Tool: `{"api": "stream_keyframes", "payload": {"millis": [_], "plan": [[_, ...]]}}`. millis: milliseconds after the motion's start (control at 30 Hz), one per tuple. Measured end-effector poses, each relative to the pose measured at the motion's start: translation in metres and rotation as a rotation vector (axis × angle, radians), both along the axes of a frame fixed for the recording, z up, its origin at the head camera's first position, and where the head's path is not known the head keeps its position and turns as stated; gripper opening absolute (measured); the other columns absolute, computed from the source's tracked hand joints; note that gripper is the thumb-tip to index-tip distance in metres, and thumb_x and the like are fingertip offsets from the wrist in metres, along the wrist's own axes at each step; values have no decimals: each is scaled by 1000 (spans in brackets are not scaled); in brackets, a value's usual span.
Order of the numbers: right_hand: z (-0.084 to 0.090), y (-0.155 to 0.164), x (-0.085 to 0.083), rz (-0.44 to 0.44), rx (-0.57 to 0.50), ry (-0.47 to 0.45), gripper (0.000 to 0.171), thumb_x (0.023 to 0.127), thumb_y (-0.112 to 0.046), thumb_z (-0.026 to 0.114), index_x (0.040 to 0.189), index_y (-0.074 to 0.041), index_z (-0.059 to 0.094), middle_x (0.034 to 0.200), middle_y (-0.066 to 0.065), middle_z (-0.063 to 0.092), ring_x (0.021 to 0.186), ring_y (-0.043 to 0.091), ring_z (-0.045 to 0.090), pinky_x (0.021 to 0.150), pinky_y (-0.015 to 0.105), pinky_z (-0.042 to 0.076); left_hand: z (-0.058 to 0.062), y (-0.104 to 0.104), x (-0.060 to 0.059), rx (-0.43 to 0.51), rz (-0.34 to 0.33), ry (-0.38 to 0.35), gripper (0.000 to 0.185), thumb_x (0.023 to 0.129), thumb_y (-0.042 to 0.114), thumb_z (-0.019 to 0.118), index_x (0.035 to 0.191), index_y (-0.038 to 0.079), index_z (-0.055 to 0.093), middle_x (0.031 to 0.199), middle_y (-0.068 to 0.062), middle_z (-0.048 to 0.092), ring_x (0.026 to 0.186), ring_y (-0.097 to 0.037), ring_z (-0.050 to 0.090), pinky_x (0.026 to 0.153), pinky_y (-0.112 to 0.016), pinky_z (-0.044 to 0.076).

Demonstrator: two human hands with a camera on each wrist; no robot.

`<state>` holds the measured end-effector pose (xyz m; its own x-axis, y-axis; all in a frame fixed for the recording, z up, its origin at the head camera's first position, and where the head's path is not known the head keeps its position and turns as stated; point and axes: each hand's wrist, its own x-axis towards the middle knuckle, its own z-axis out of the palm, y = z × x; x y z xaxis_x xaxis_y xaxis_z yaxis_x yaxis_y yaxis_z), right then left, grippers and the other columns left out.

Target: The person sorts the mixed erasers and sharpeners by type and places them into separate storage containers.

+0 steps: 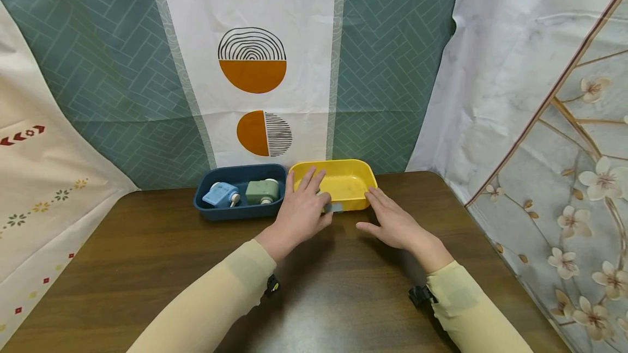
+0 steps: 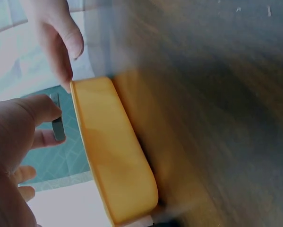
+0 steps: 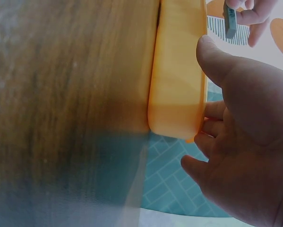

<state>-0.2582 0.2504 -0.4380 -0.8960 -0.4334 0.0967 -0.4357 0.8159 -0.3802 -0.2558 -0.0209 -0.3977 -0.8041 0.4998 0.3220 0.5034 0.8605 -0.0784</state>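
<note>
My left hand (image 1: 302, 208) pinches a small grey bar-shaped piece (image 2: 58, 124) between thumb and finger, over the front side of a yellow plastic bin (image 1: 345, 187). What kind of piece it is I cannot tell; some marking shows on it in the right wrist view. The left hand's other fingers are spread above the bin's left part. At the bin's right front corner, my right hand (image 1: 396, 224) touches the rim with nearly straight fingers, its thumb held apart. Part of the bin's inside is hidden behind the left hand.
A dark blue bin (image 1: 240, 214) stands left of the yellow one. Inside it lie a light blue bottle (image 1: 218, 194) and a green bottle (image 1: 257, 192), both with whitish caps. The brown wooden table (image 1: 162, 255) meets patterned cloth (image 1: 387, 70) behind the bins.
</note>
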Motion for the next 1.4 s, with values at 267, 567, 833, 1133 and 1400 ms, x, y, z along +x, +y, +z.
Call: {"api": "stream_keyframes", "payload": {"millis": [267, 567, 833, 1133, 1400], "plan": [[0, 0, -1, -6, 6, 0, 95, 107, -48, 73, 170, 8, 29, 180, 26, 20, 167, 44, 18, 130, 62, 26, 6, -3, -9, -11, 40, 28, 31, 100, 43, 80, 123, 22, 84, 173, -14, 42, 164, -39, 29, 129, -75, 10], [1, -1, 0, -10, 5, -5, 96, 106, -48, 73, 170, 8, 28, 180, 25, 20, 167, 44, 17, 130, 62, 26, 9, -8, -20, 3, 80, -2, 34, 102, 41, 78, 128, 21, 83, 176, -14, 37, 165, -39, 25, 128, -75, 13], [2, -1, 0, -10, 6, -6, 95, 106, -47, 74, 170, 8, 29, 180, 25, 20, 167, 44, 18, 130, 62, 26, 11, -8, -29, 17, 95, 1, 33, 105, 40, 74, 127, 18, 83, 176, -14, 37, 165, -38, 24, 128, -76, 13], [1, -1, 0, -9, 3, -7, 95, 107, -47, 73, 170, 7, 29, 180, 25, 20, 167, 43, 18, 130, 62, 26, 14, -8, -40, 31, 134, -29, 33, 106, 42, 72, 129, 19, 83, 176, -14, 36, 166, -36, 22, 129, -75, 5], [0, -1, 0, -7, 3, -8, 94, 107, -47, 73, 171, 7, 28, 180, 25, 20, 167, 43, 17, 130, 62, 25, 14, -7, -48, 27, 152, -35, 32, 107, 44, 73, 128, 21, 83, 175, -15, 38, 165, -37, 24, 128, -77, 8]]}}
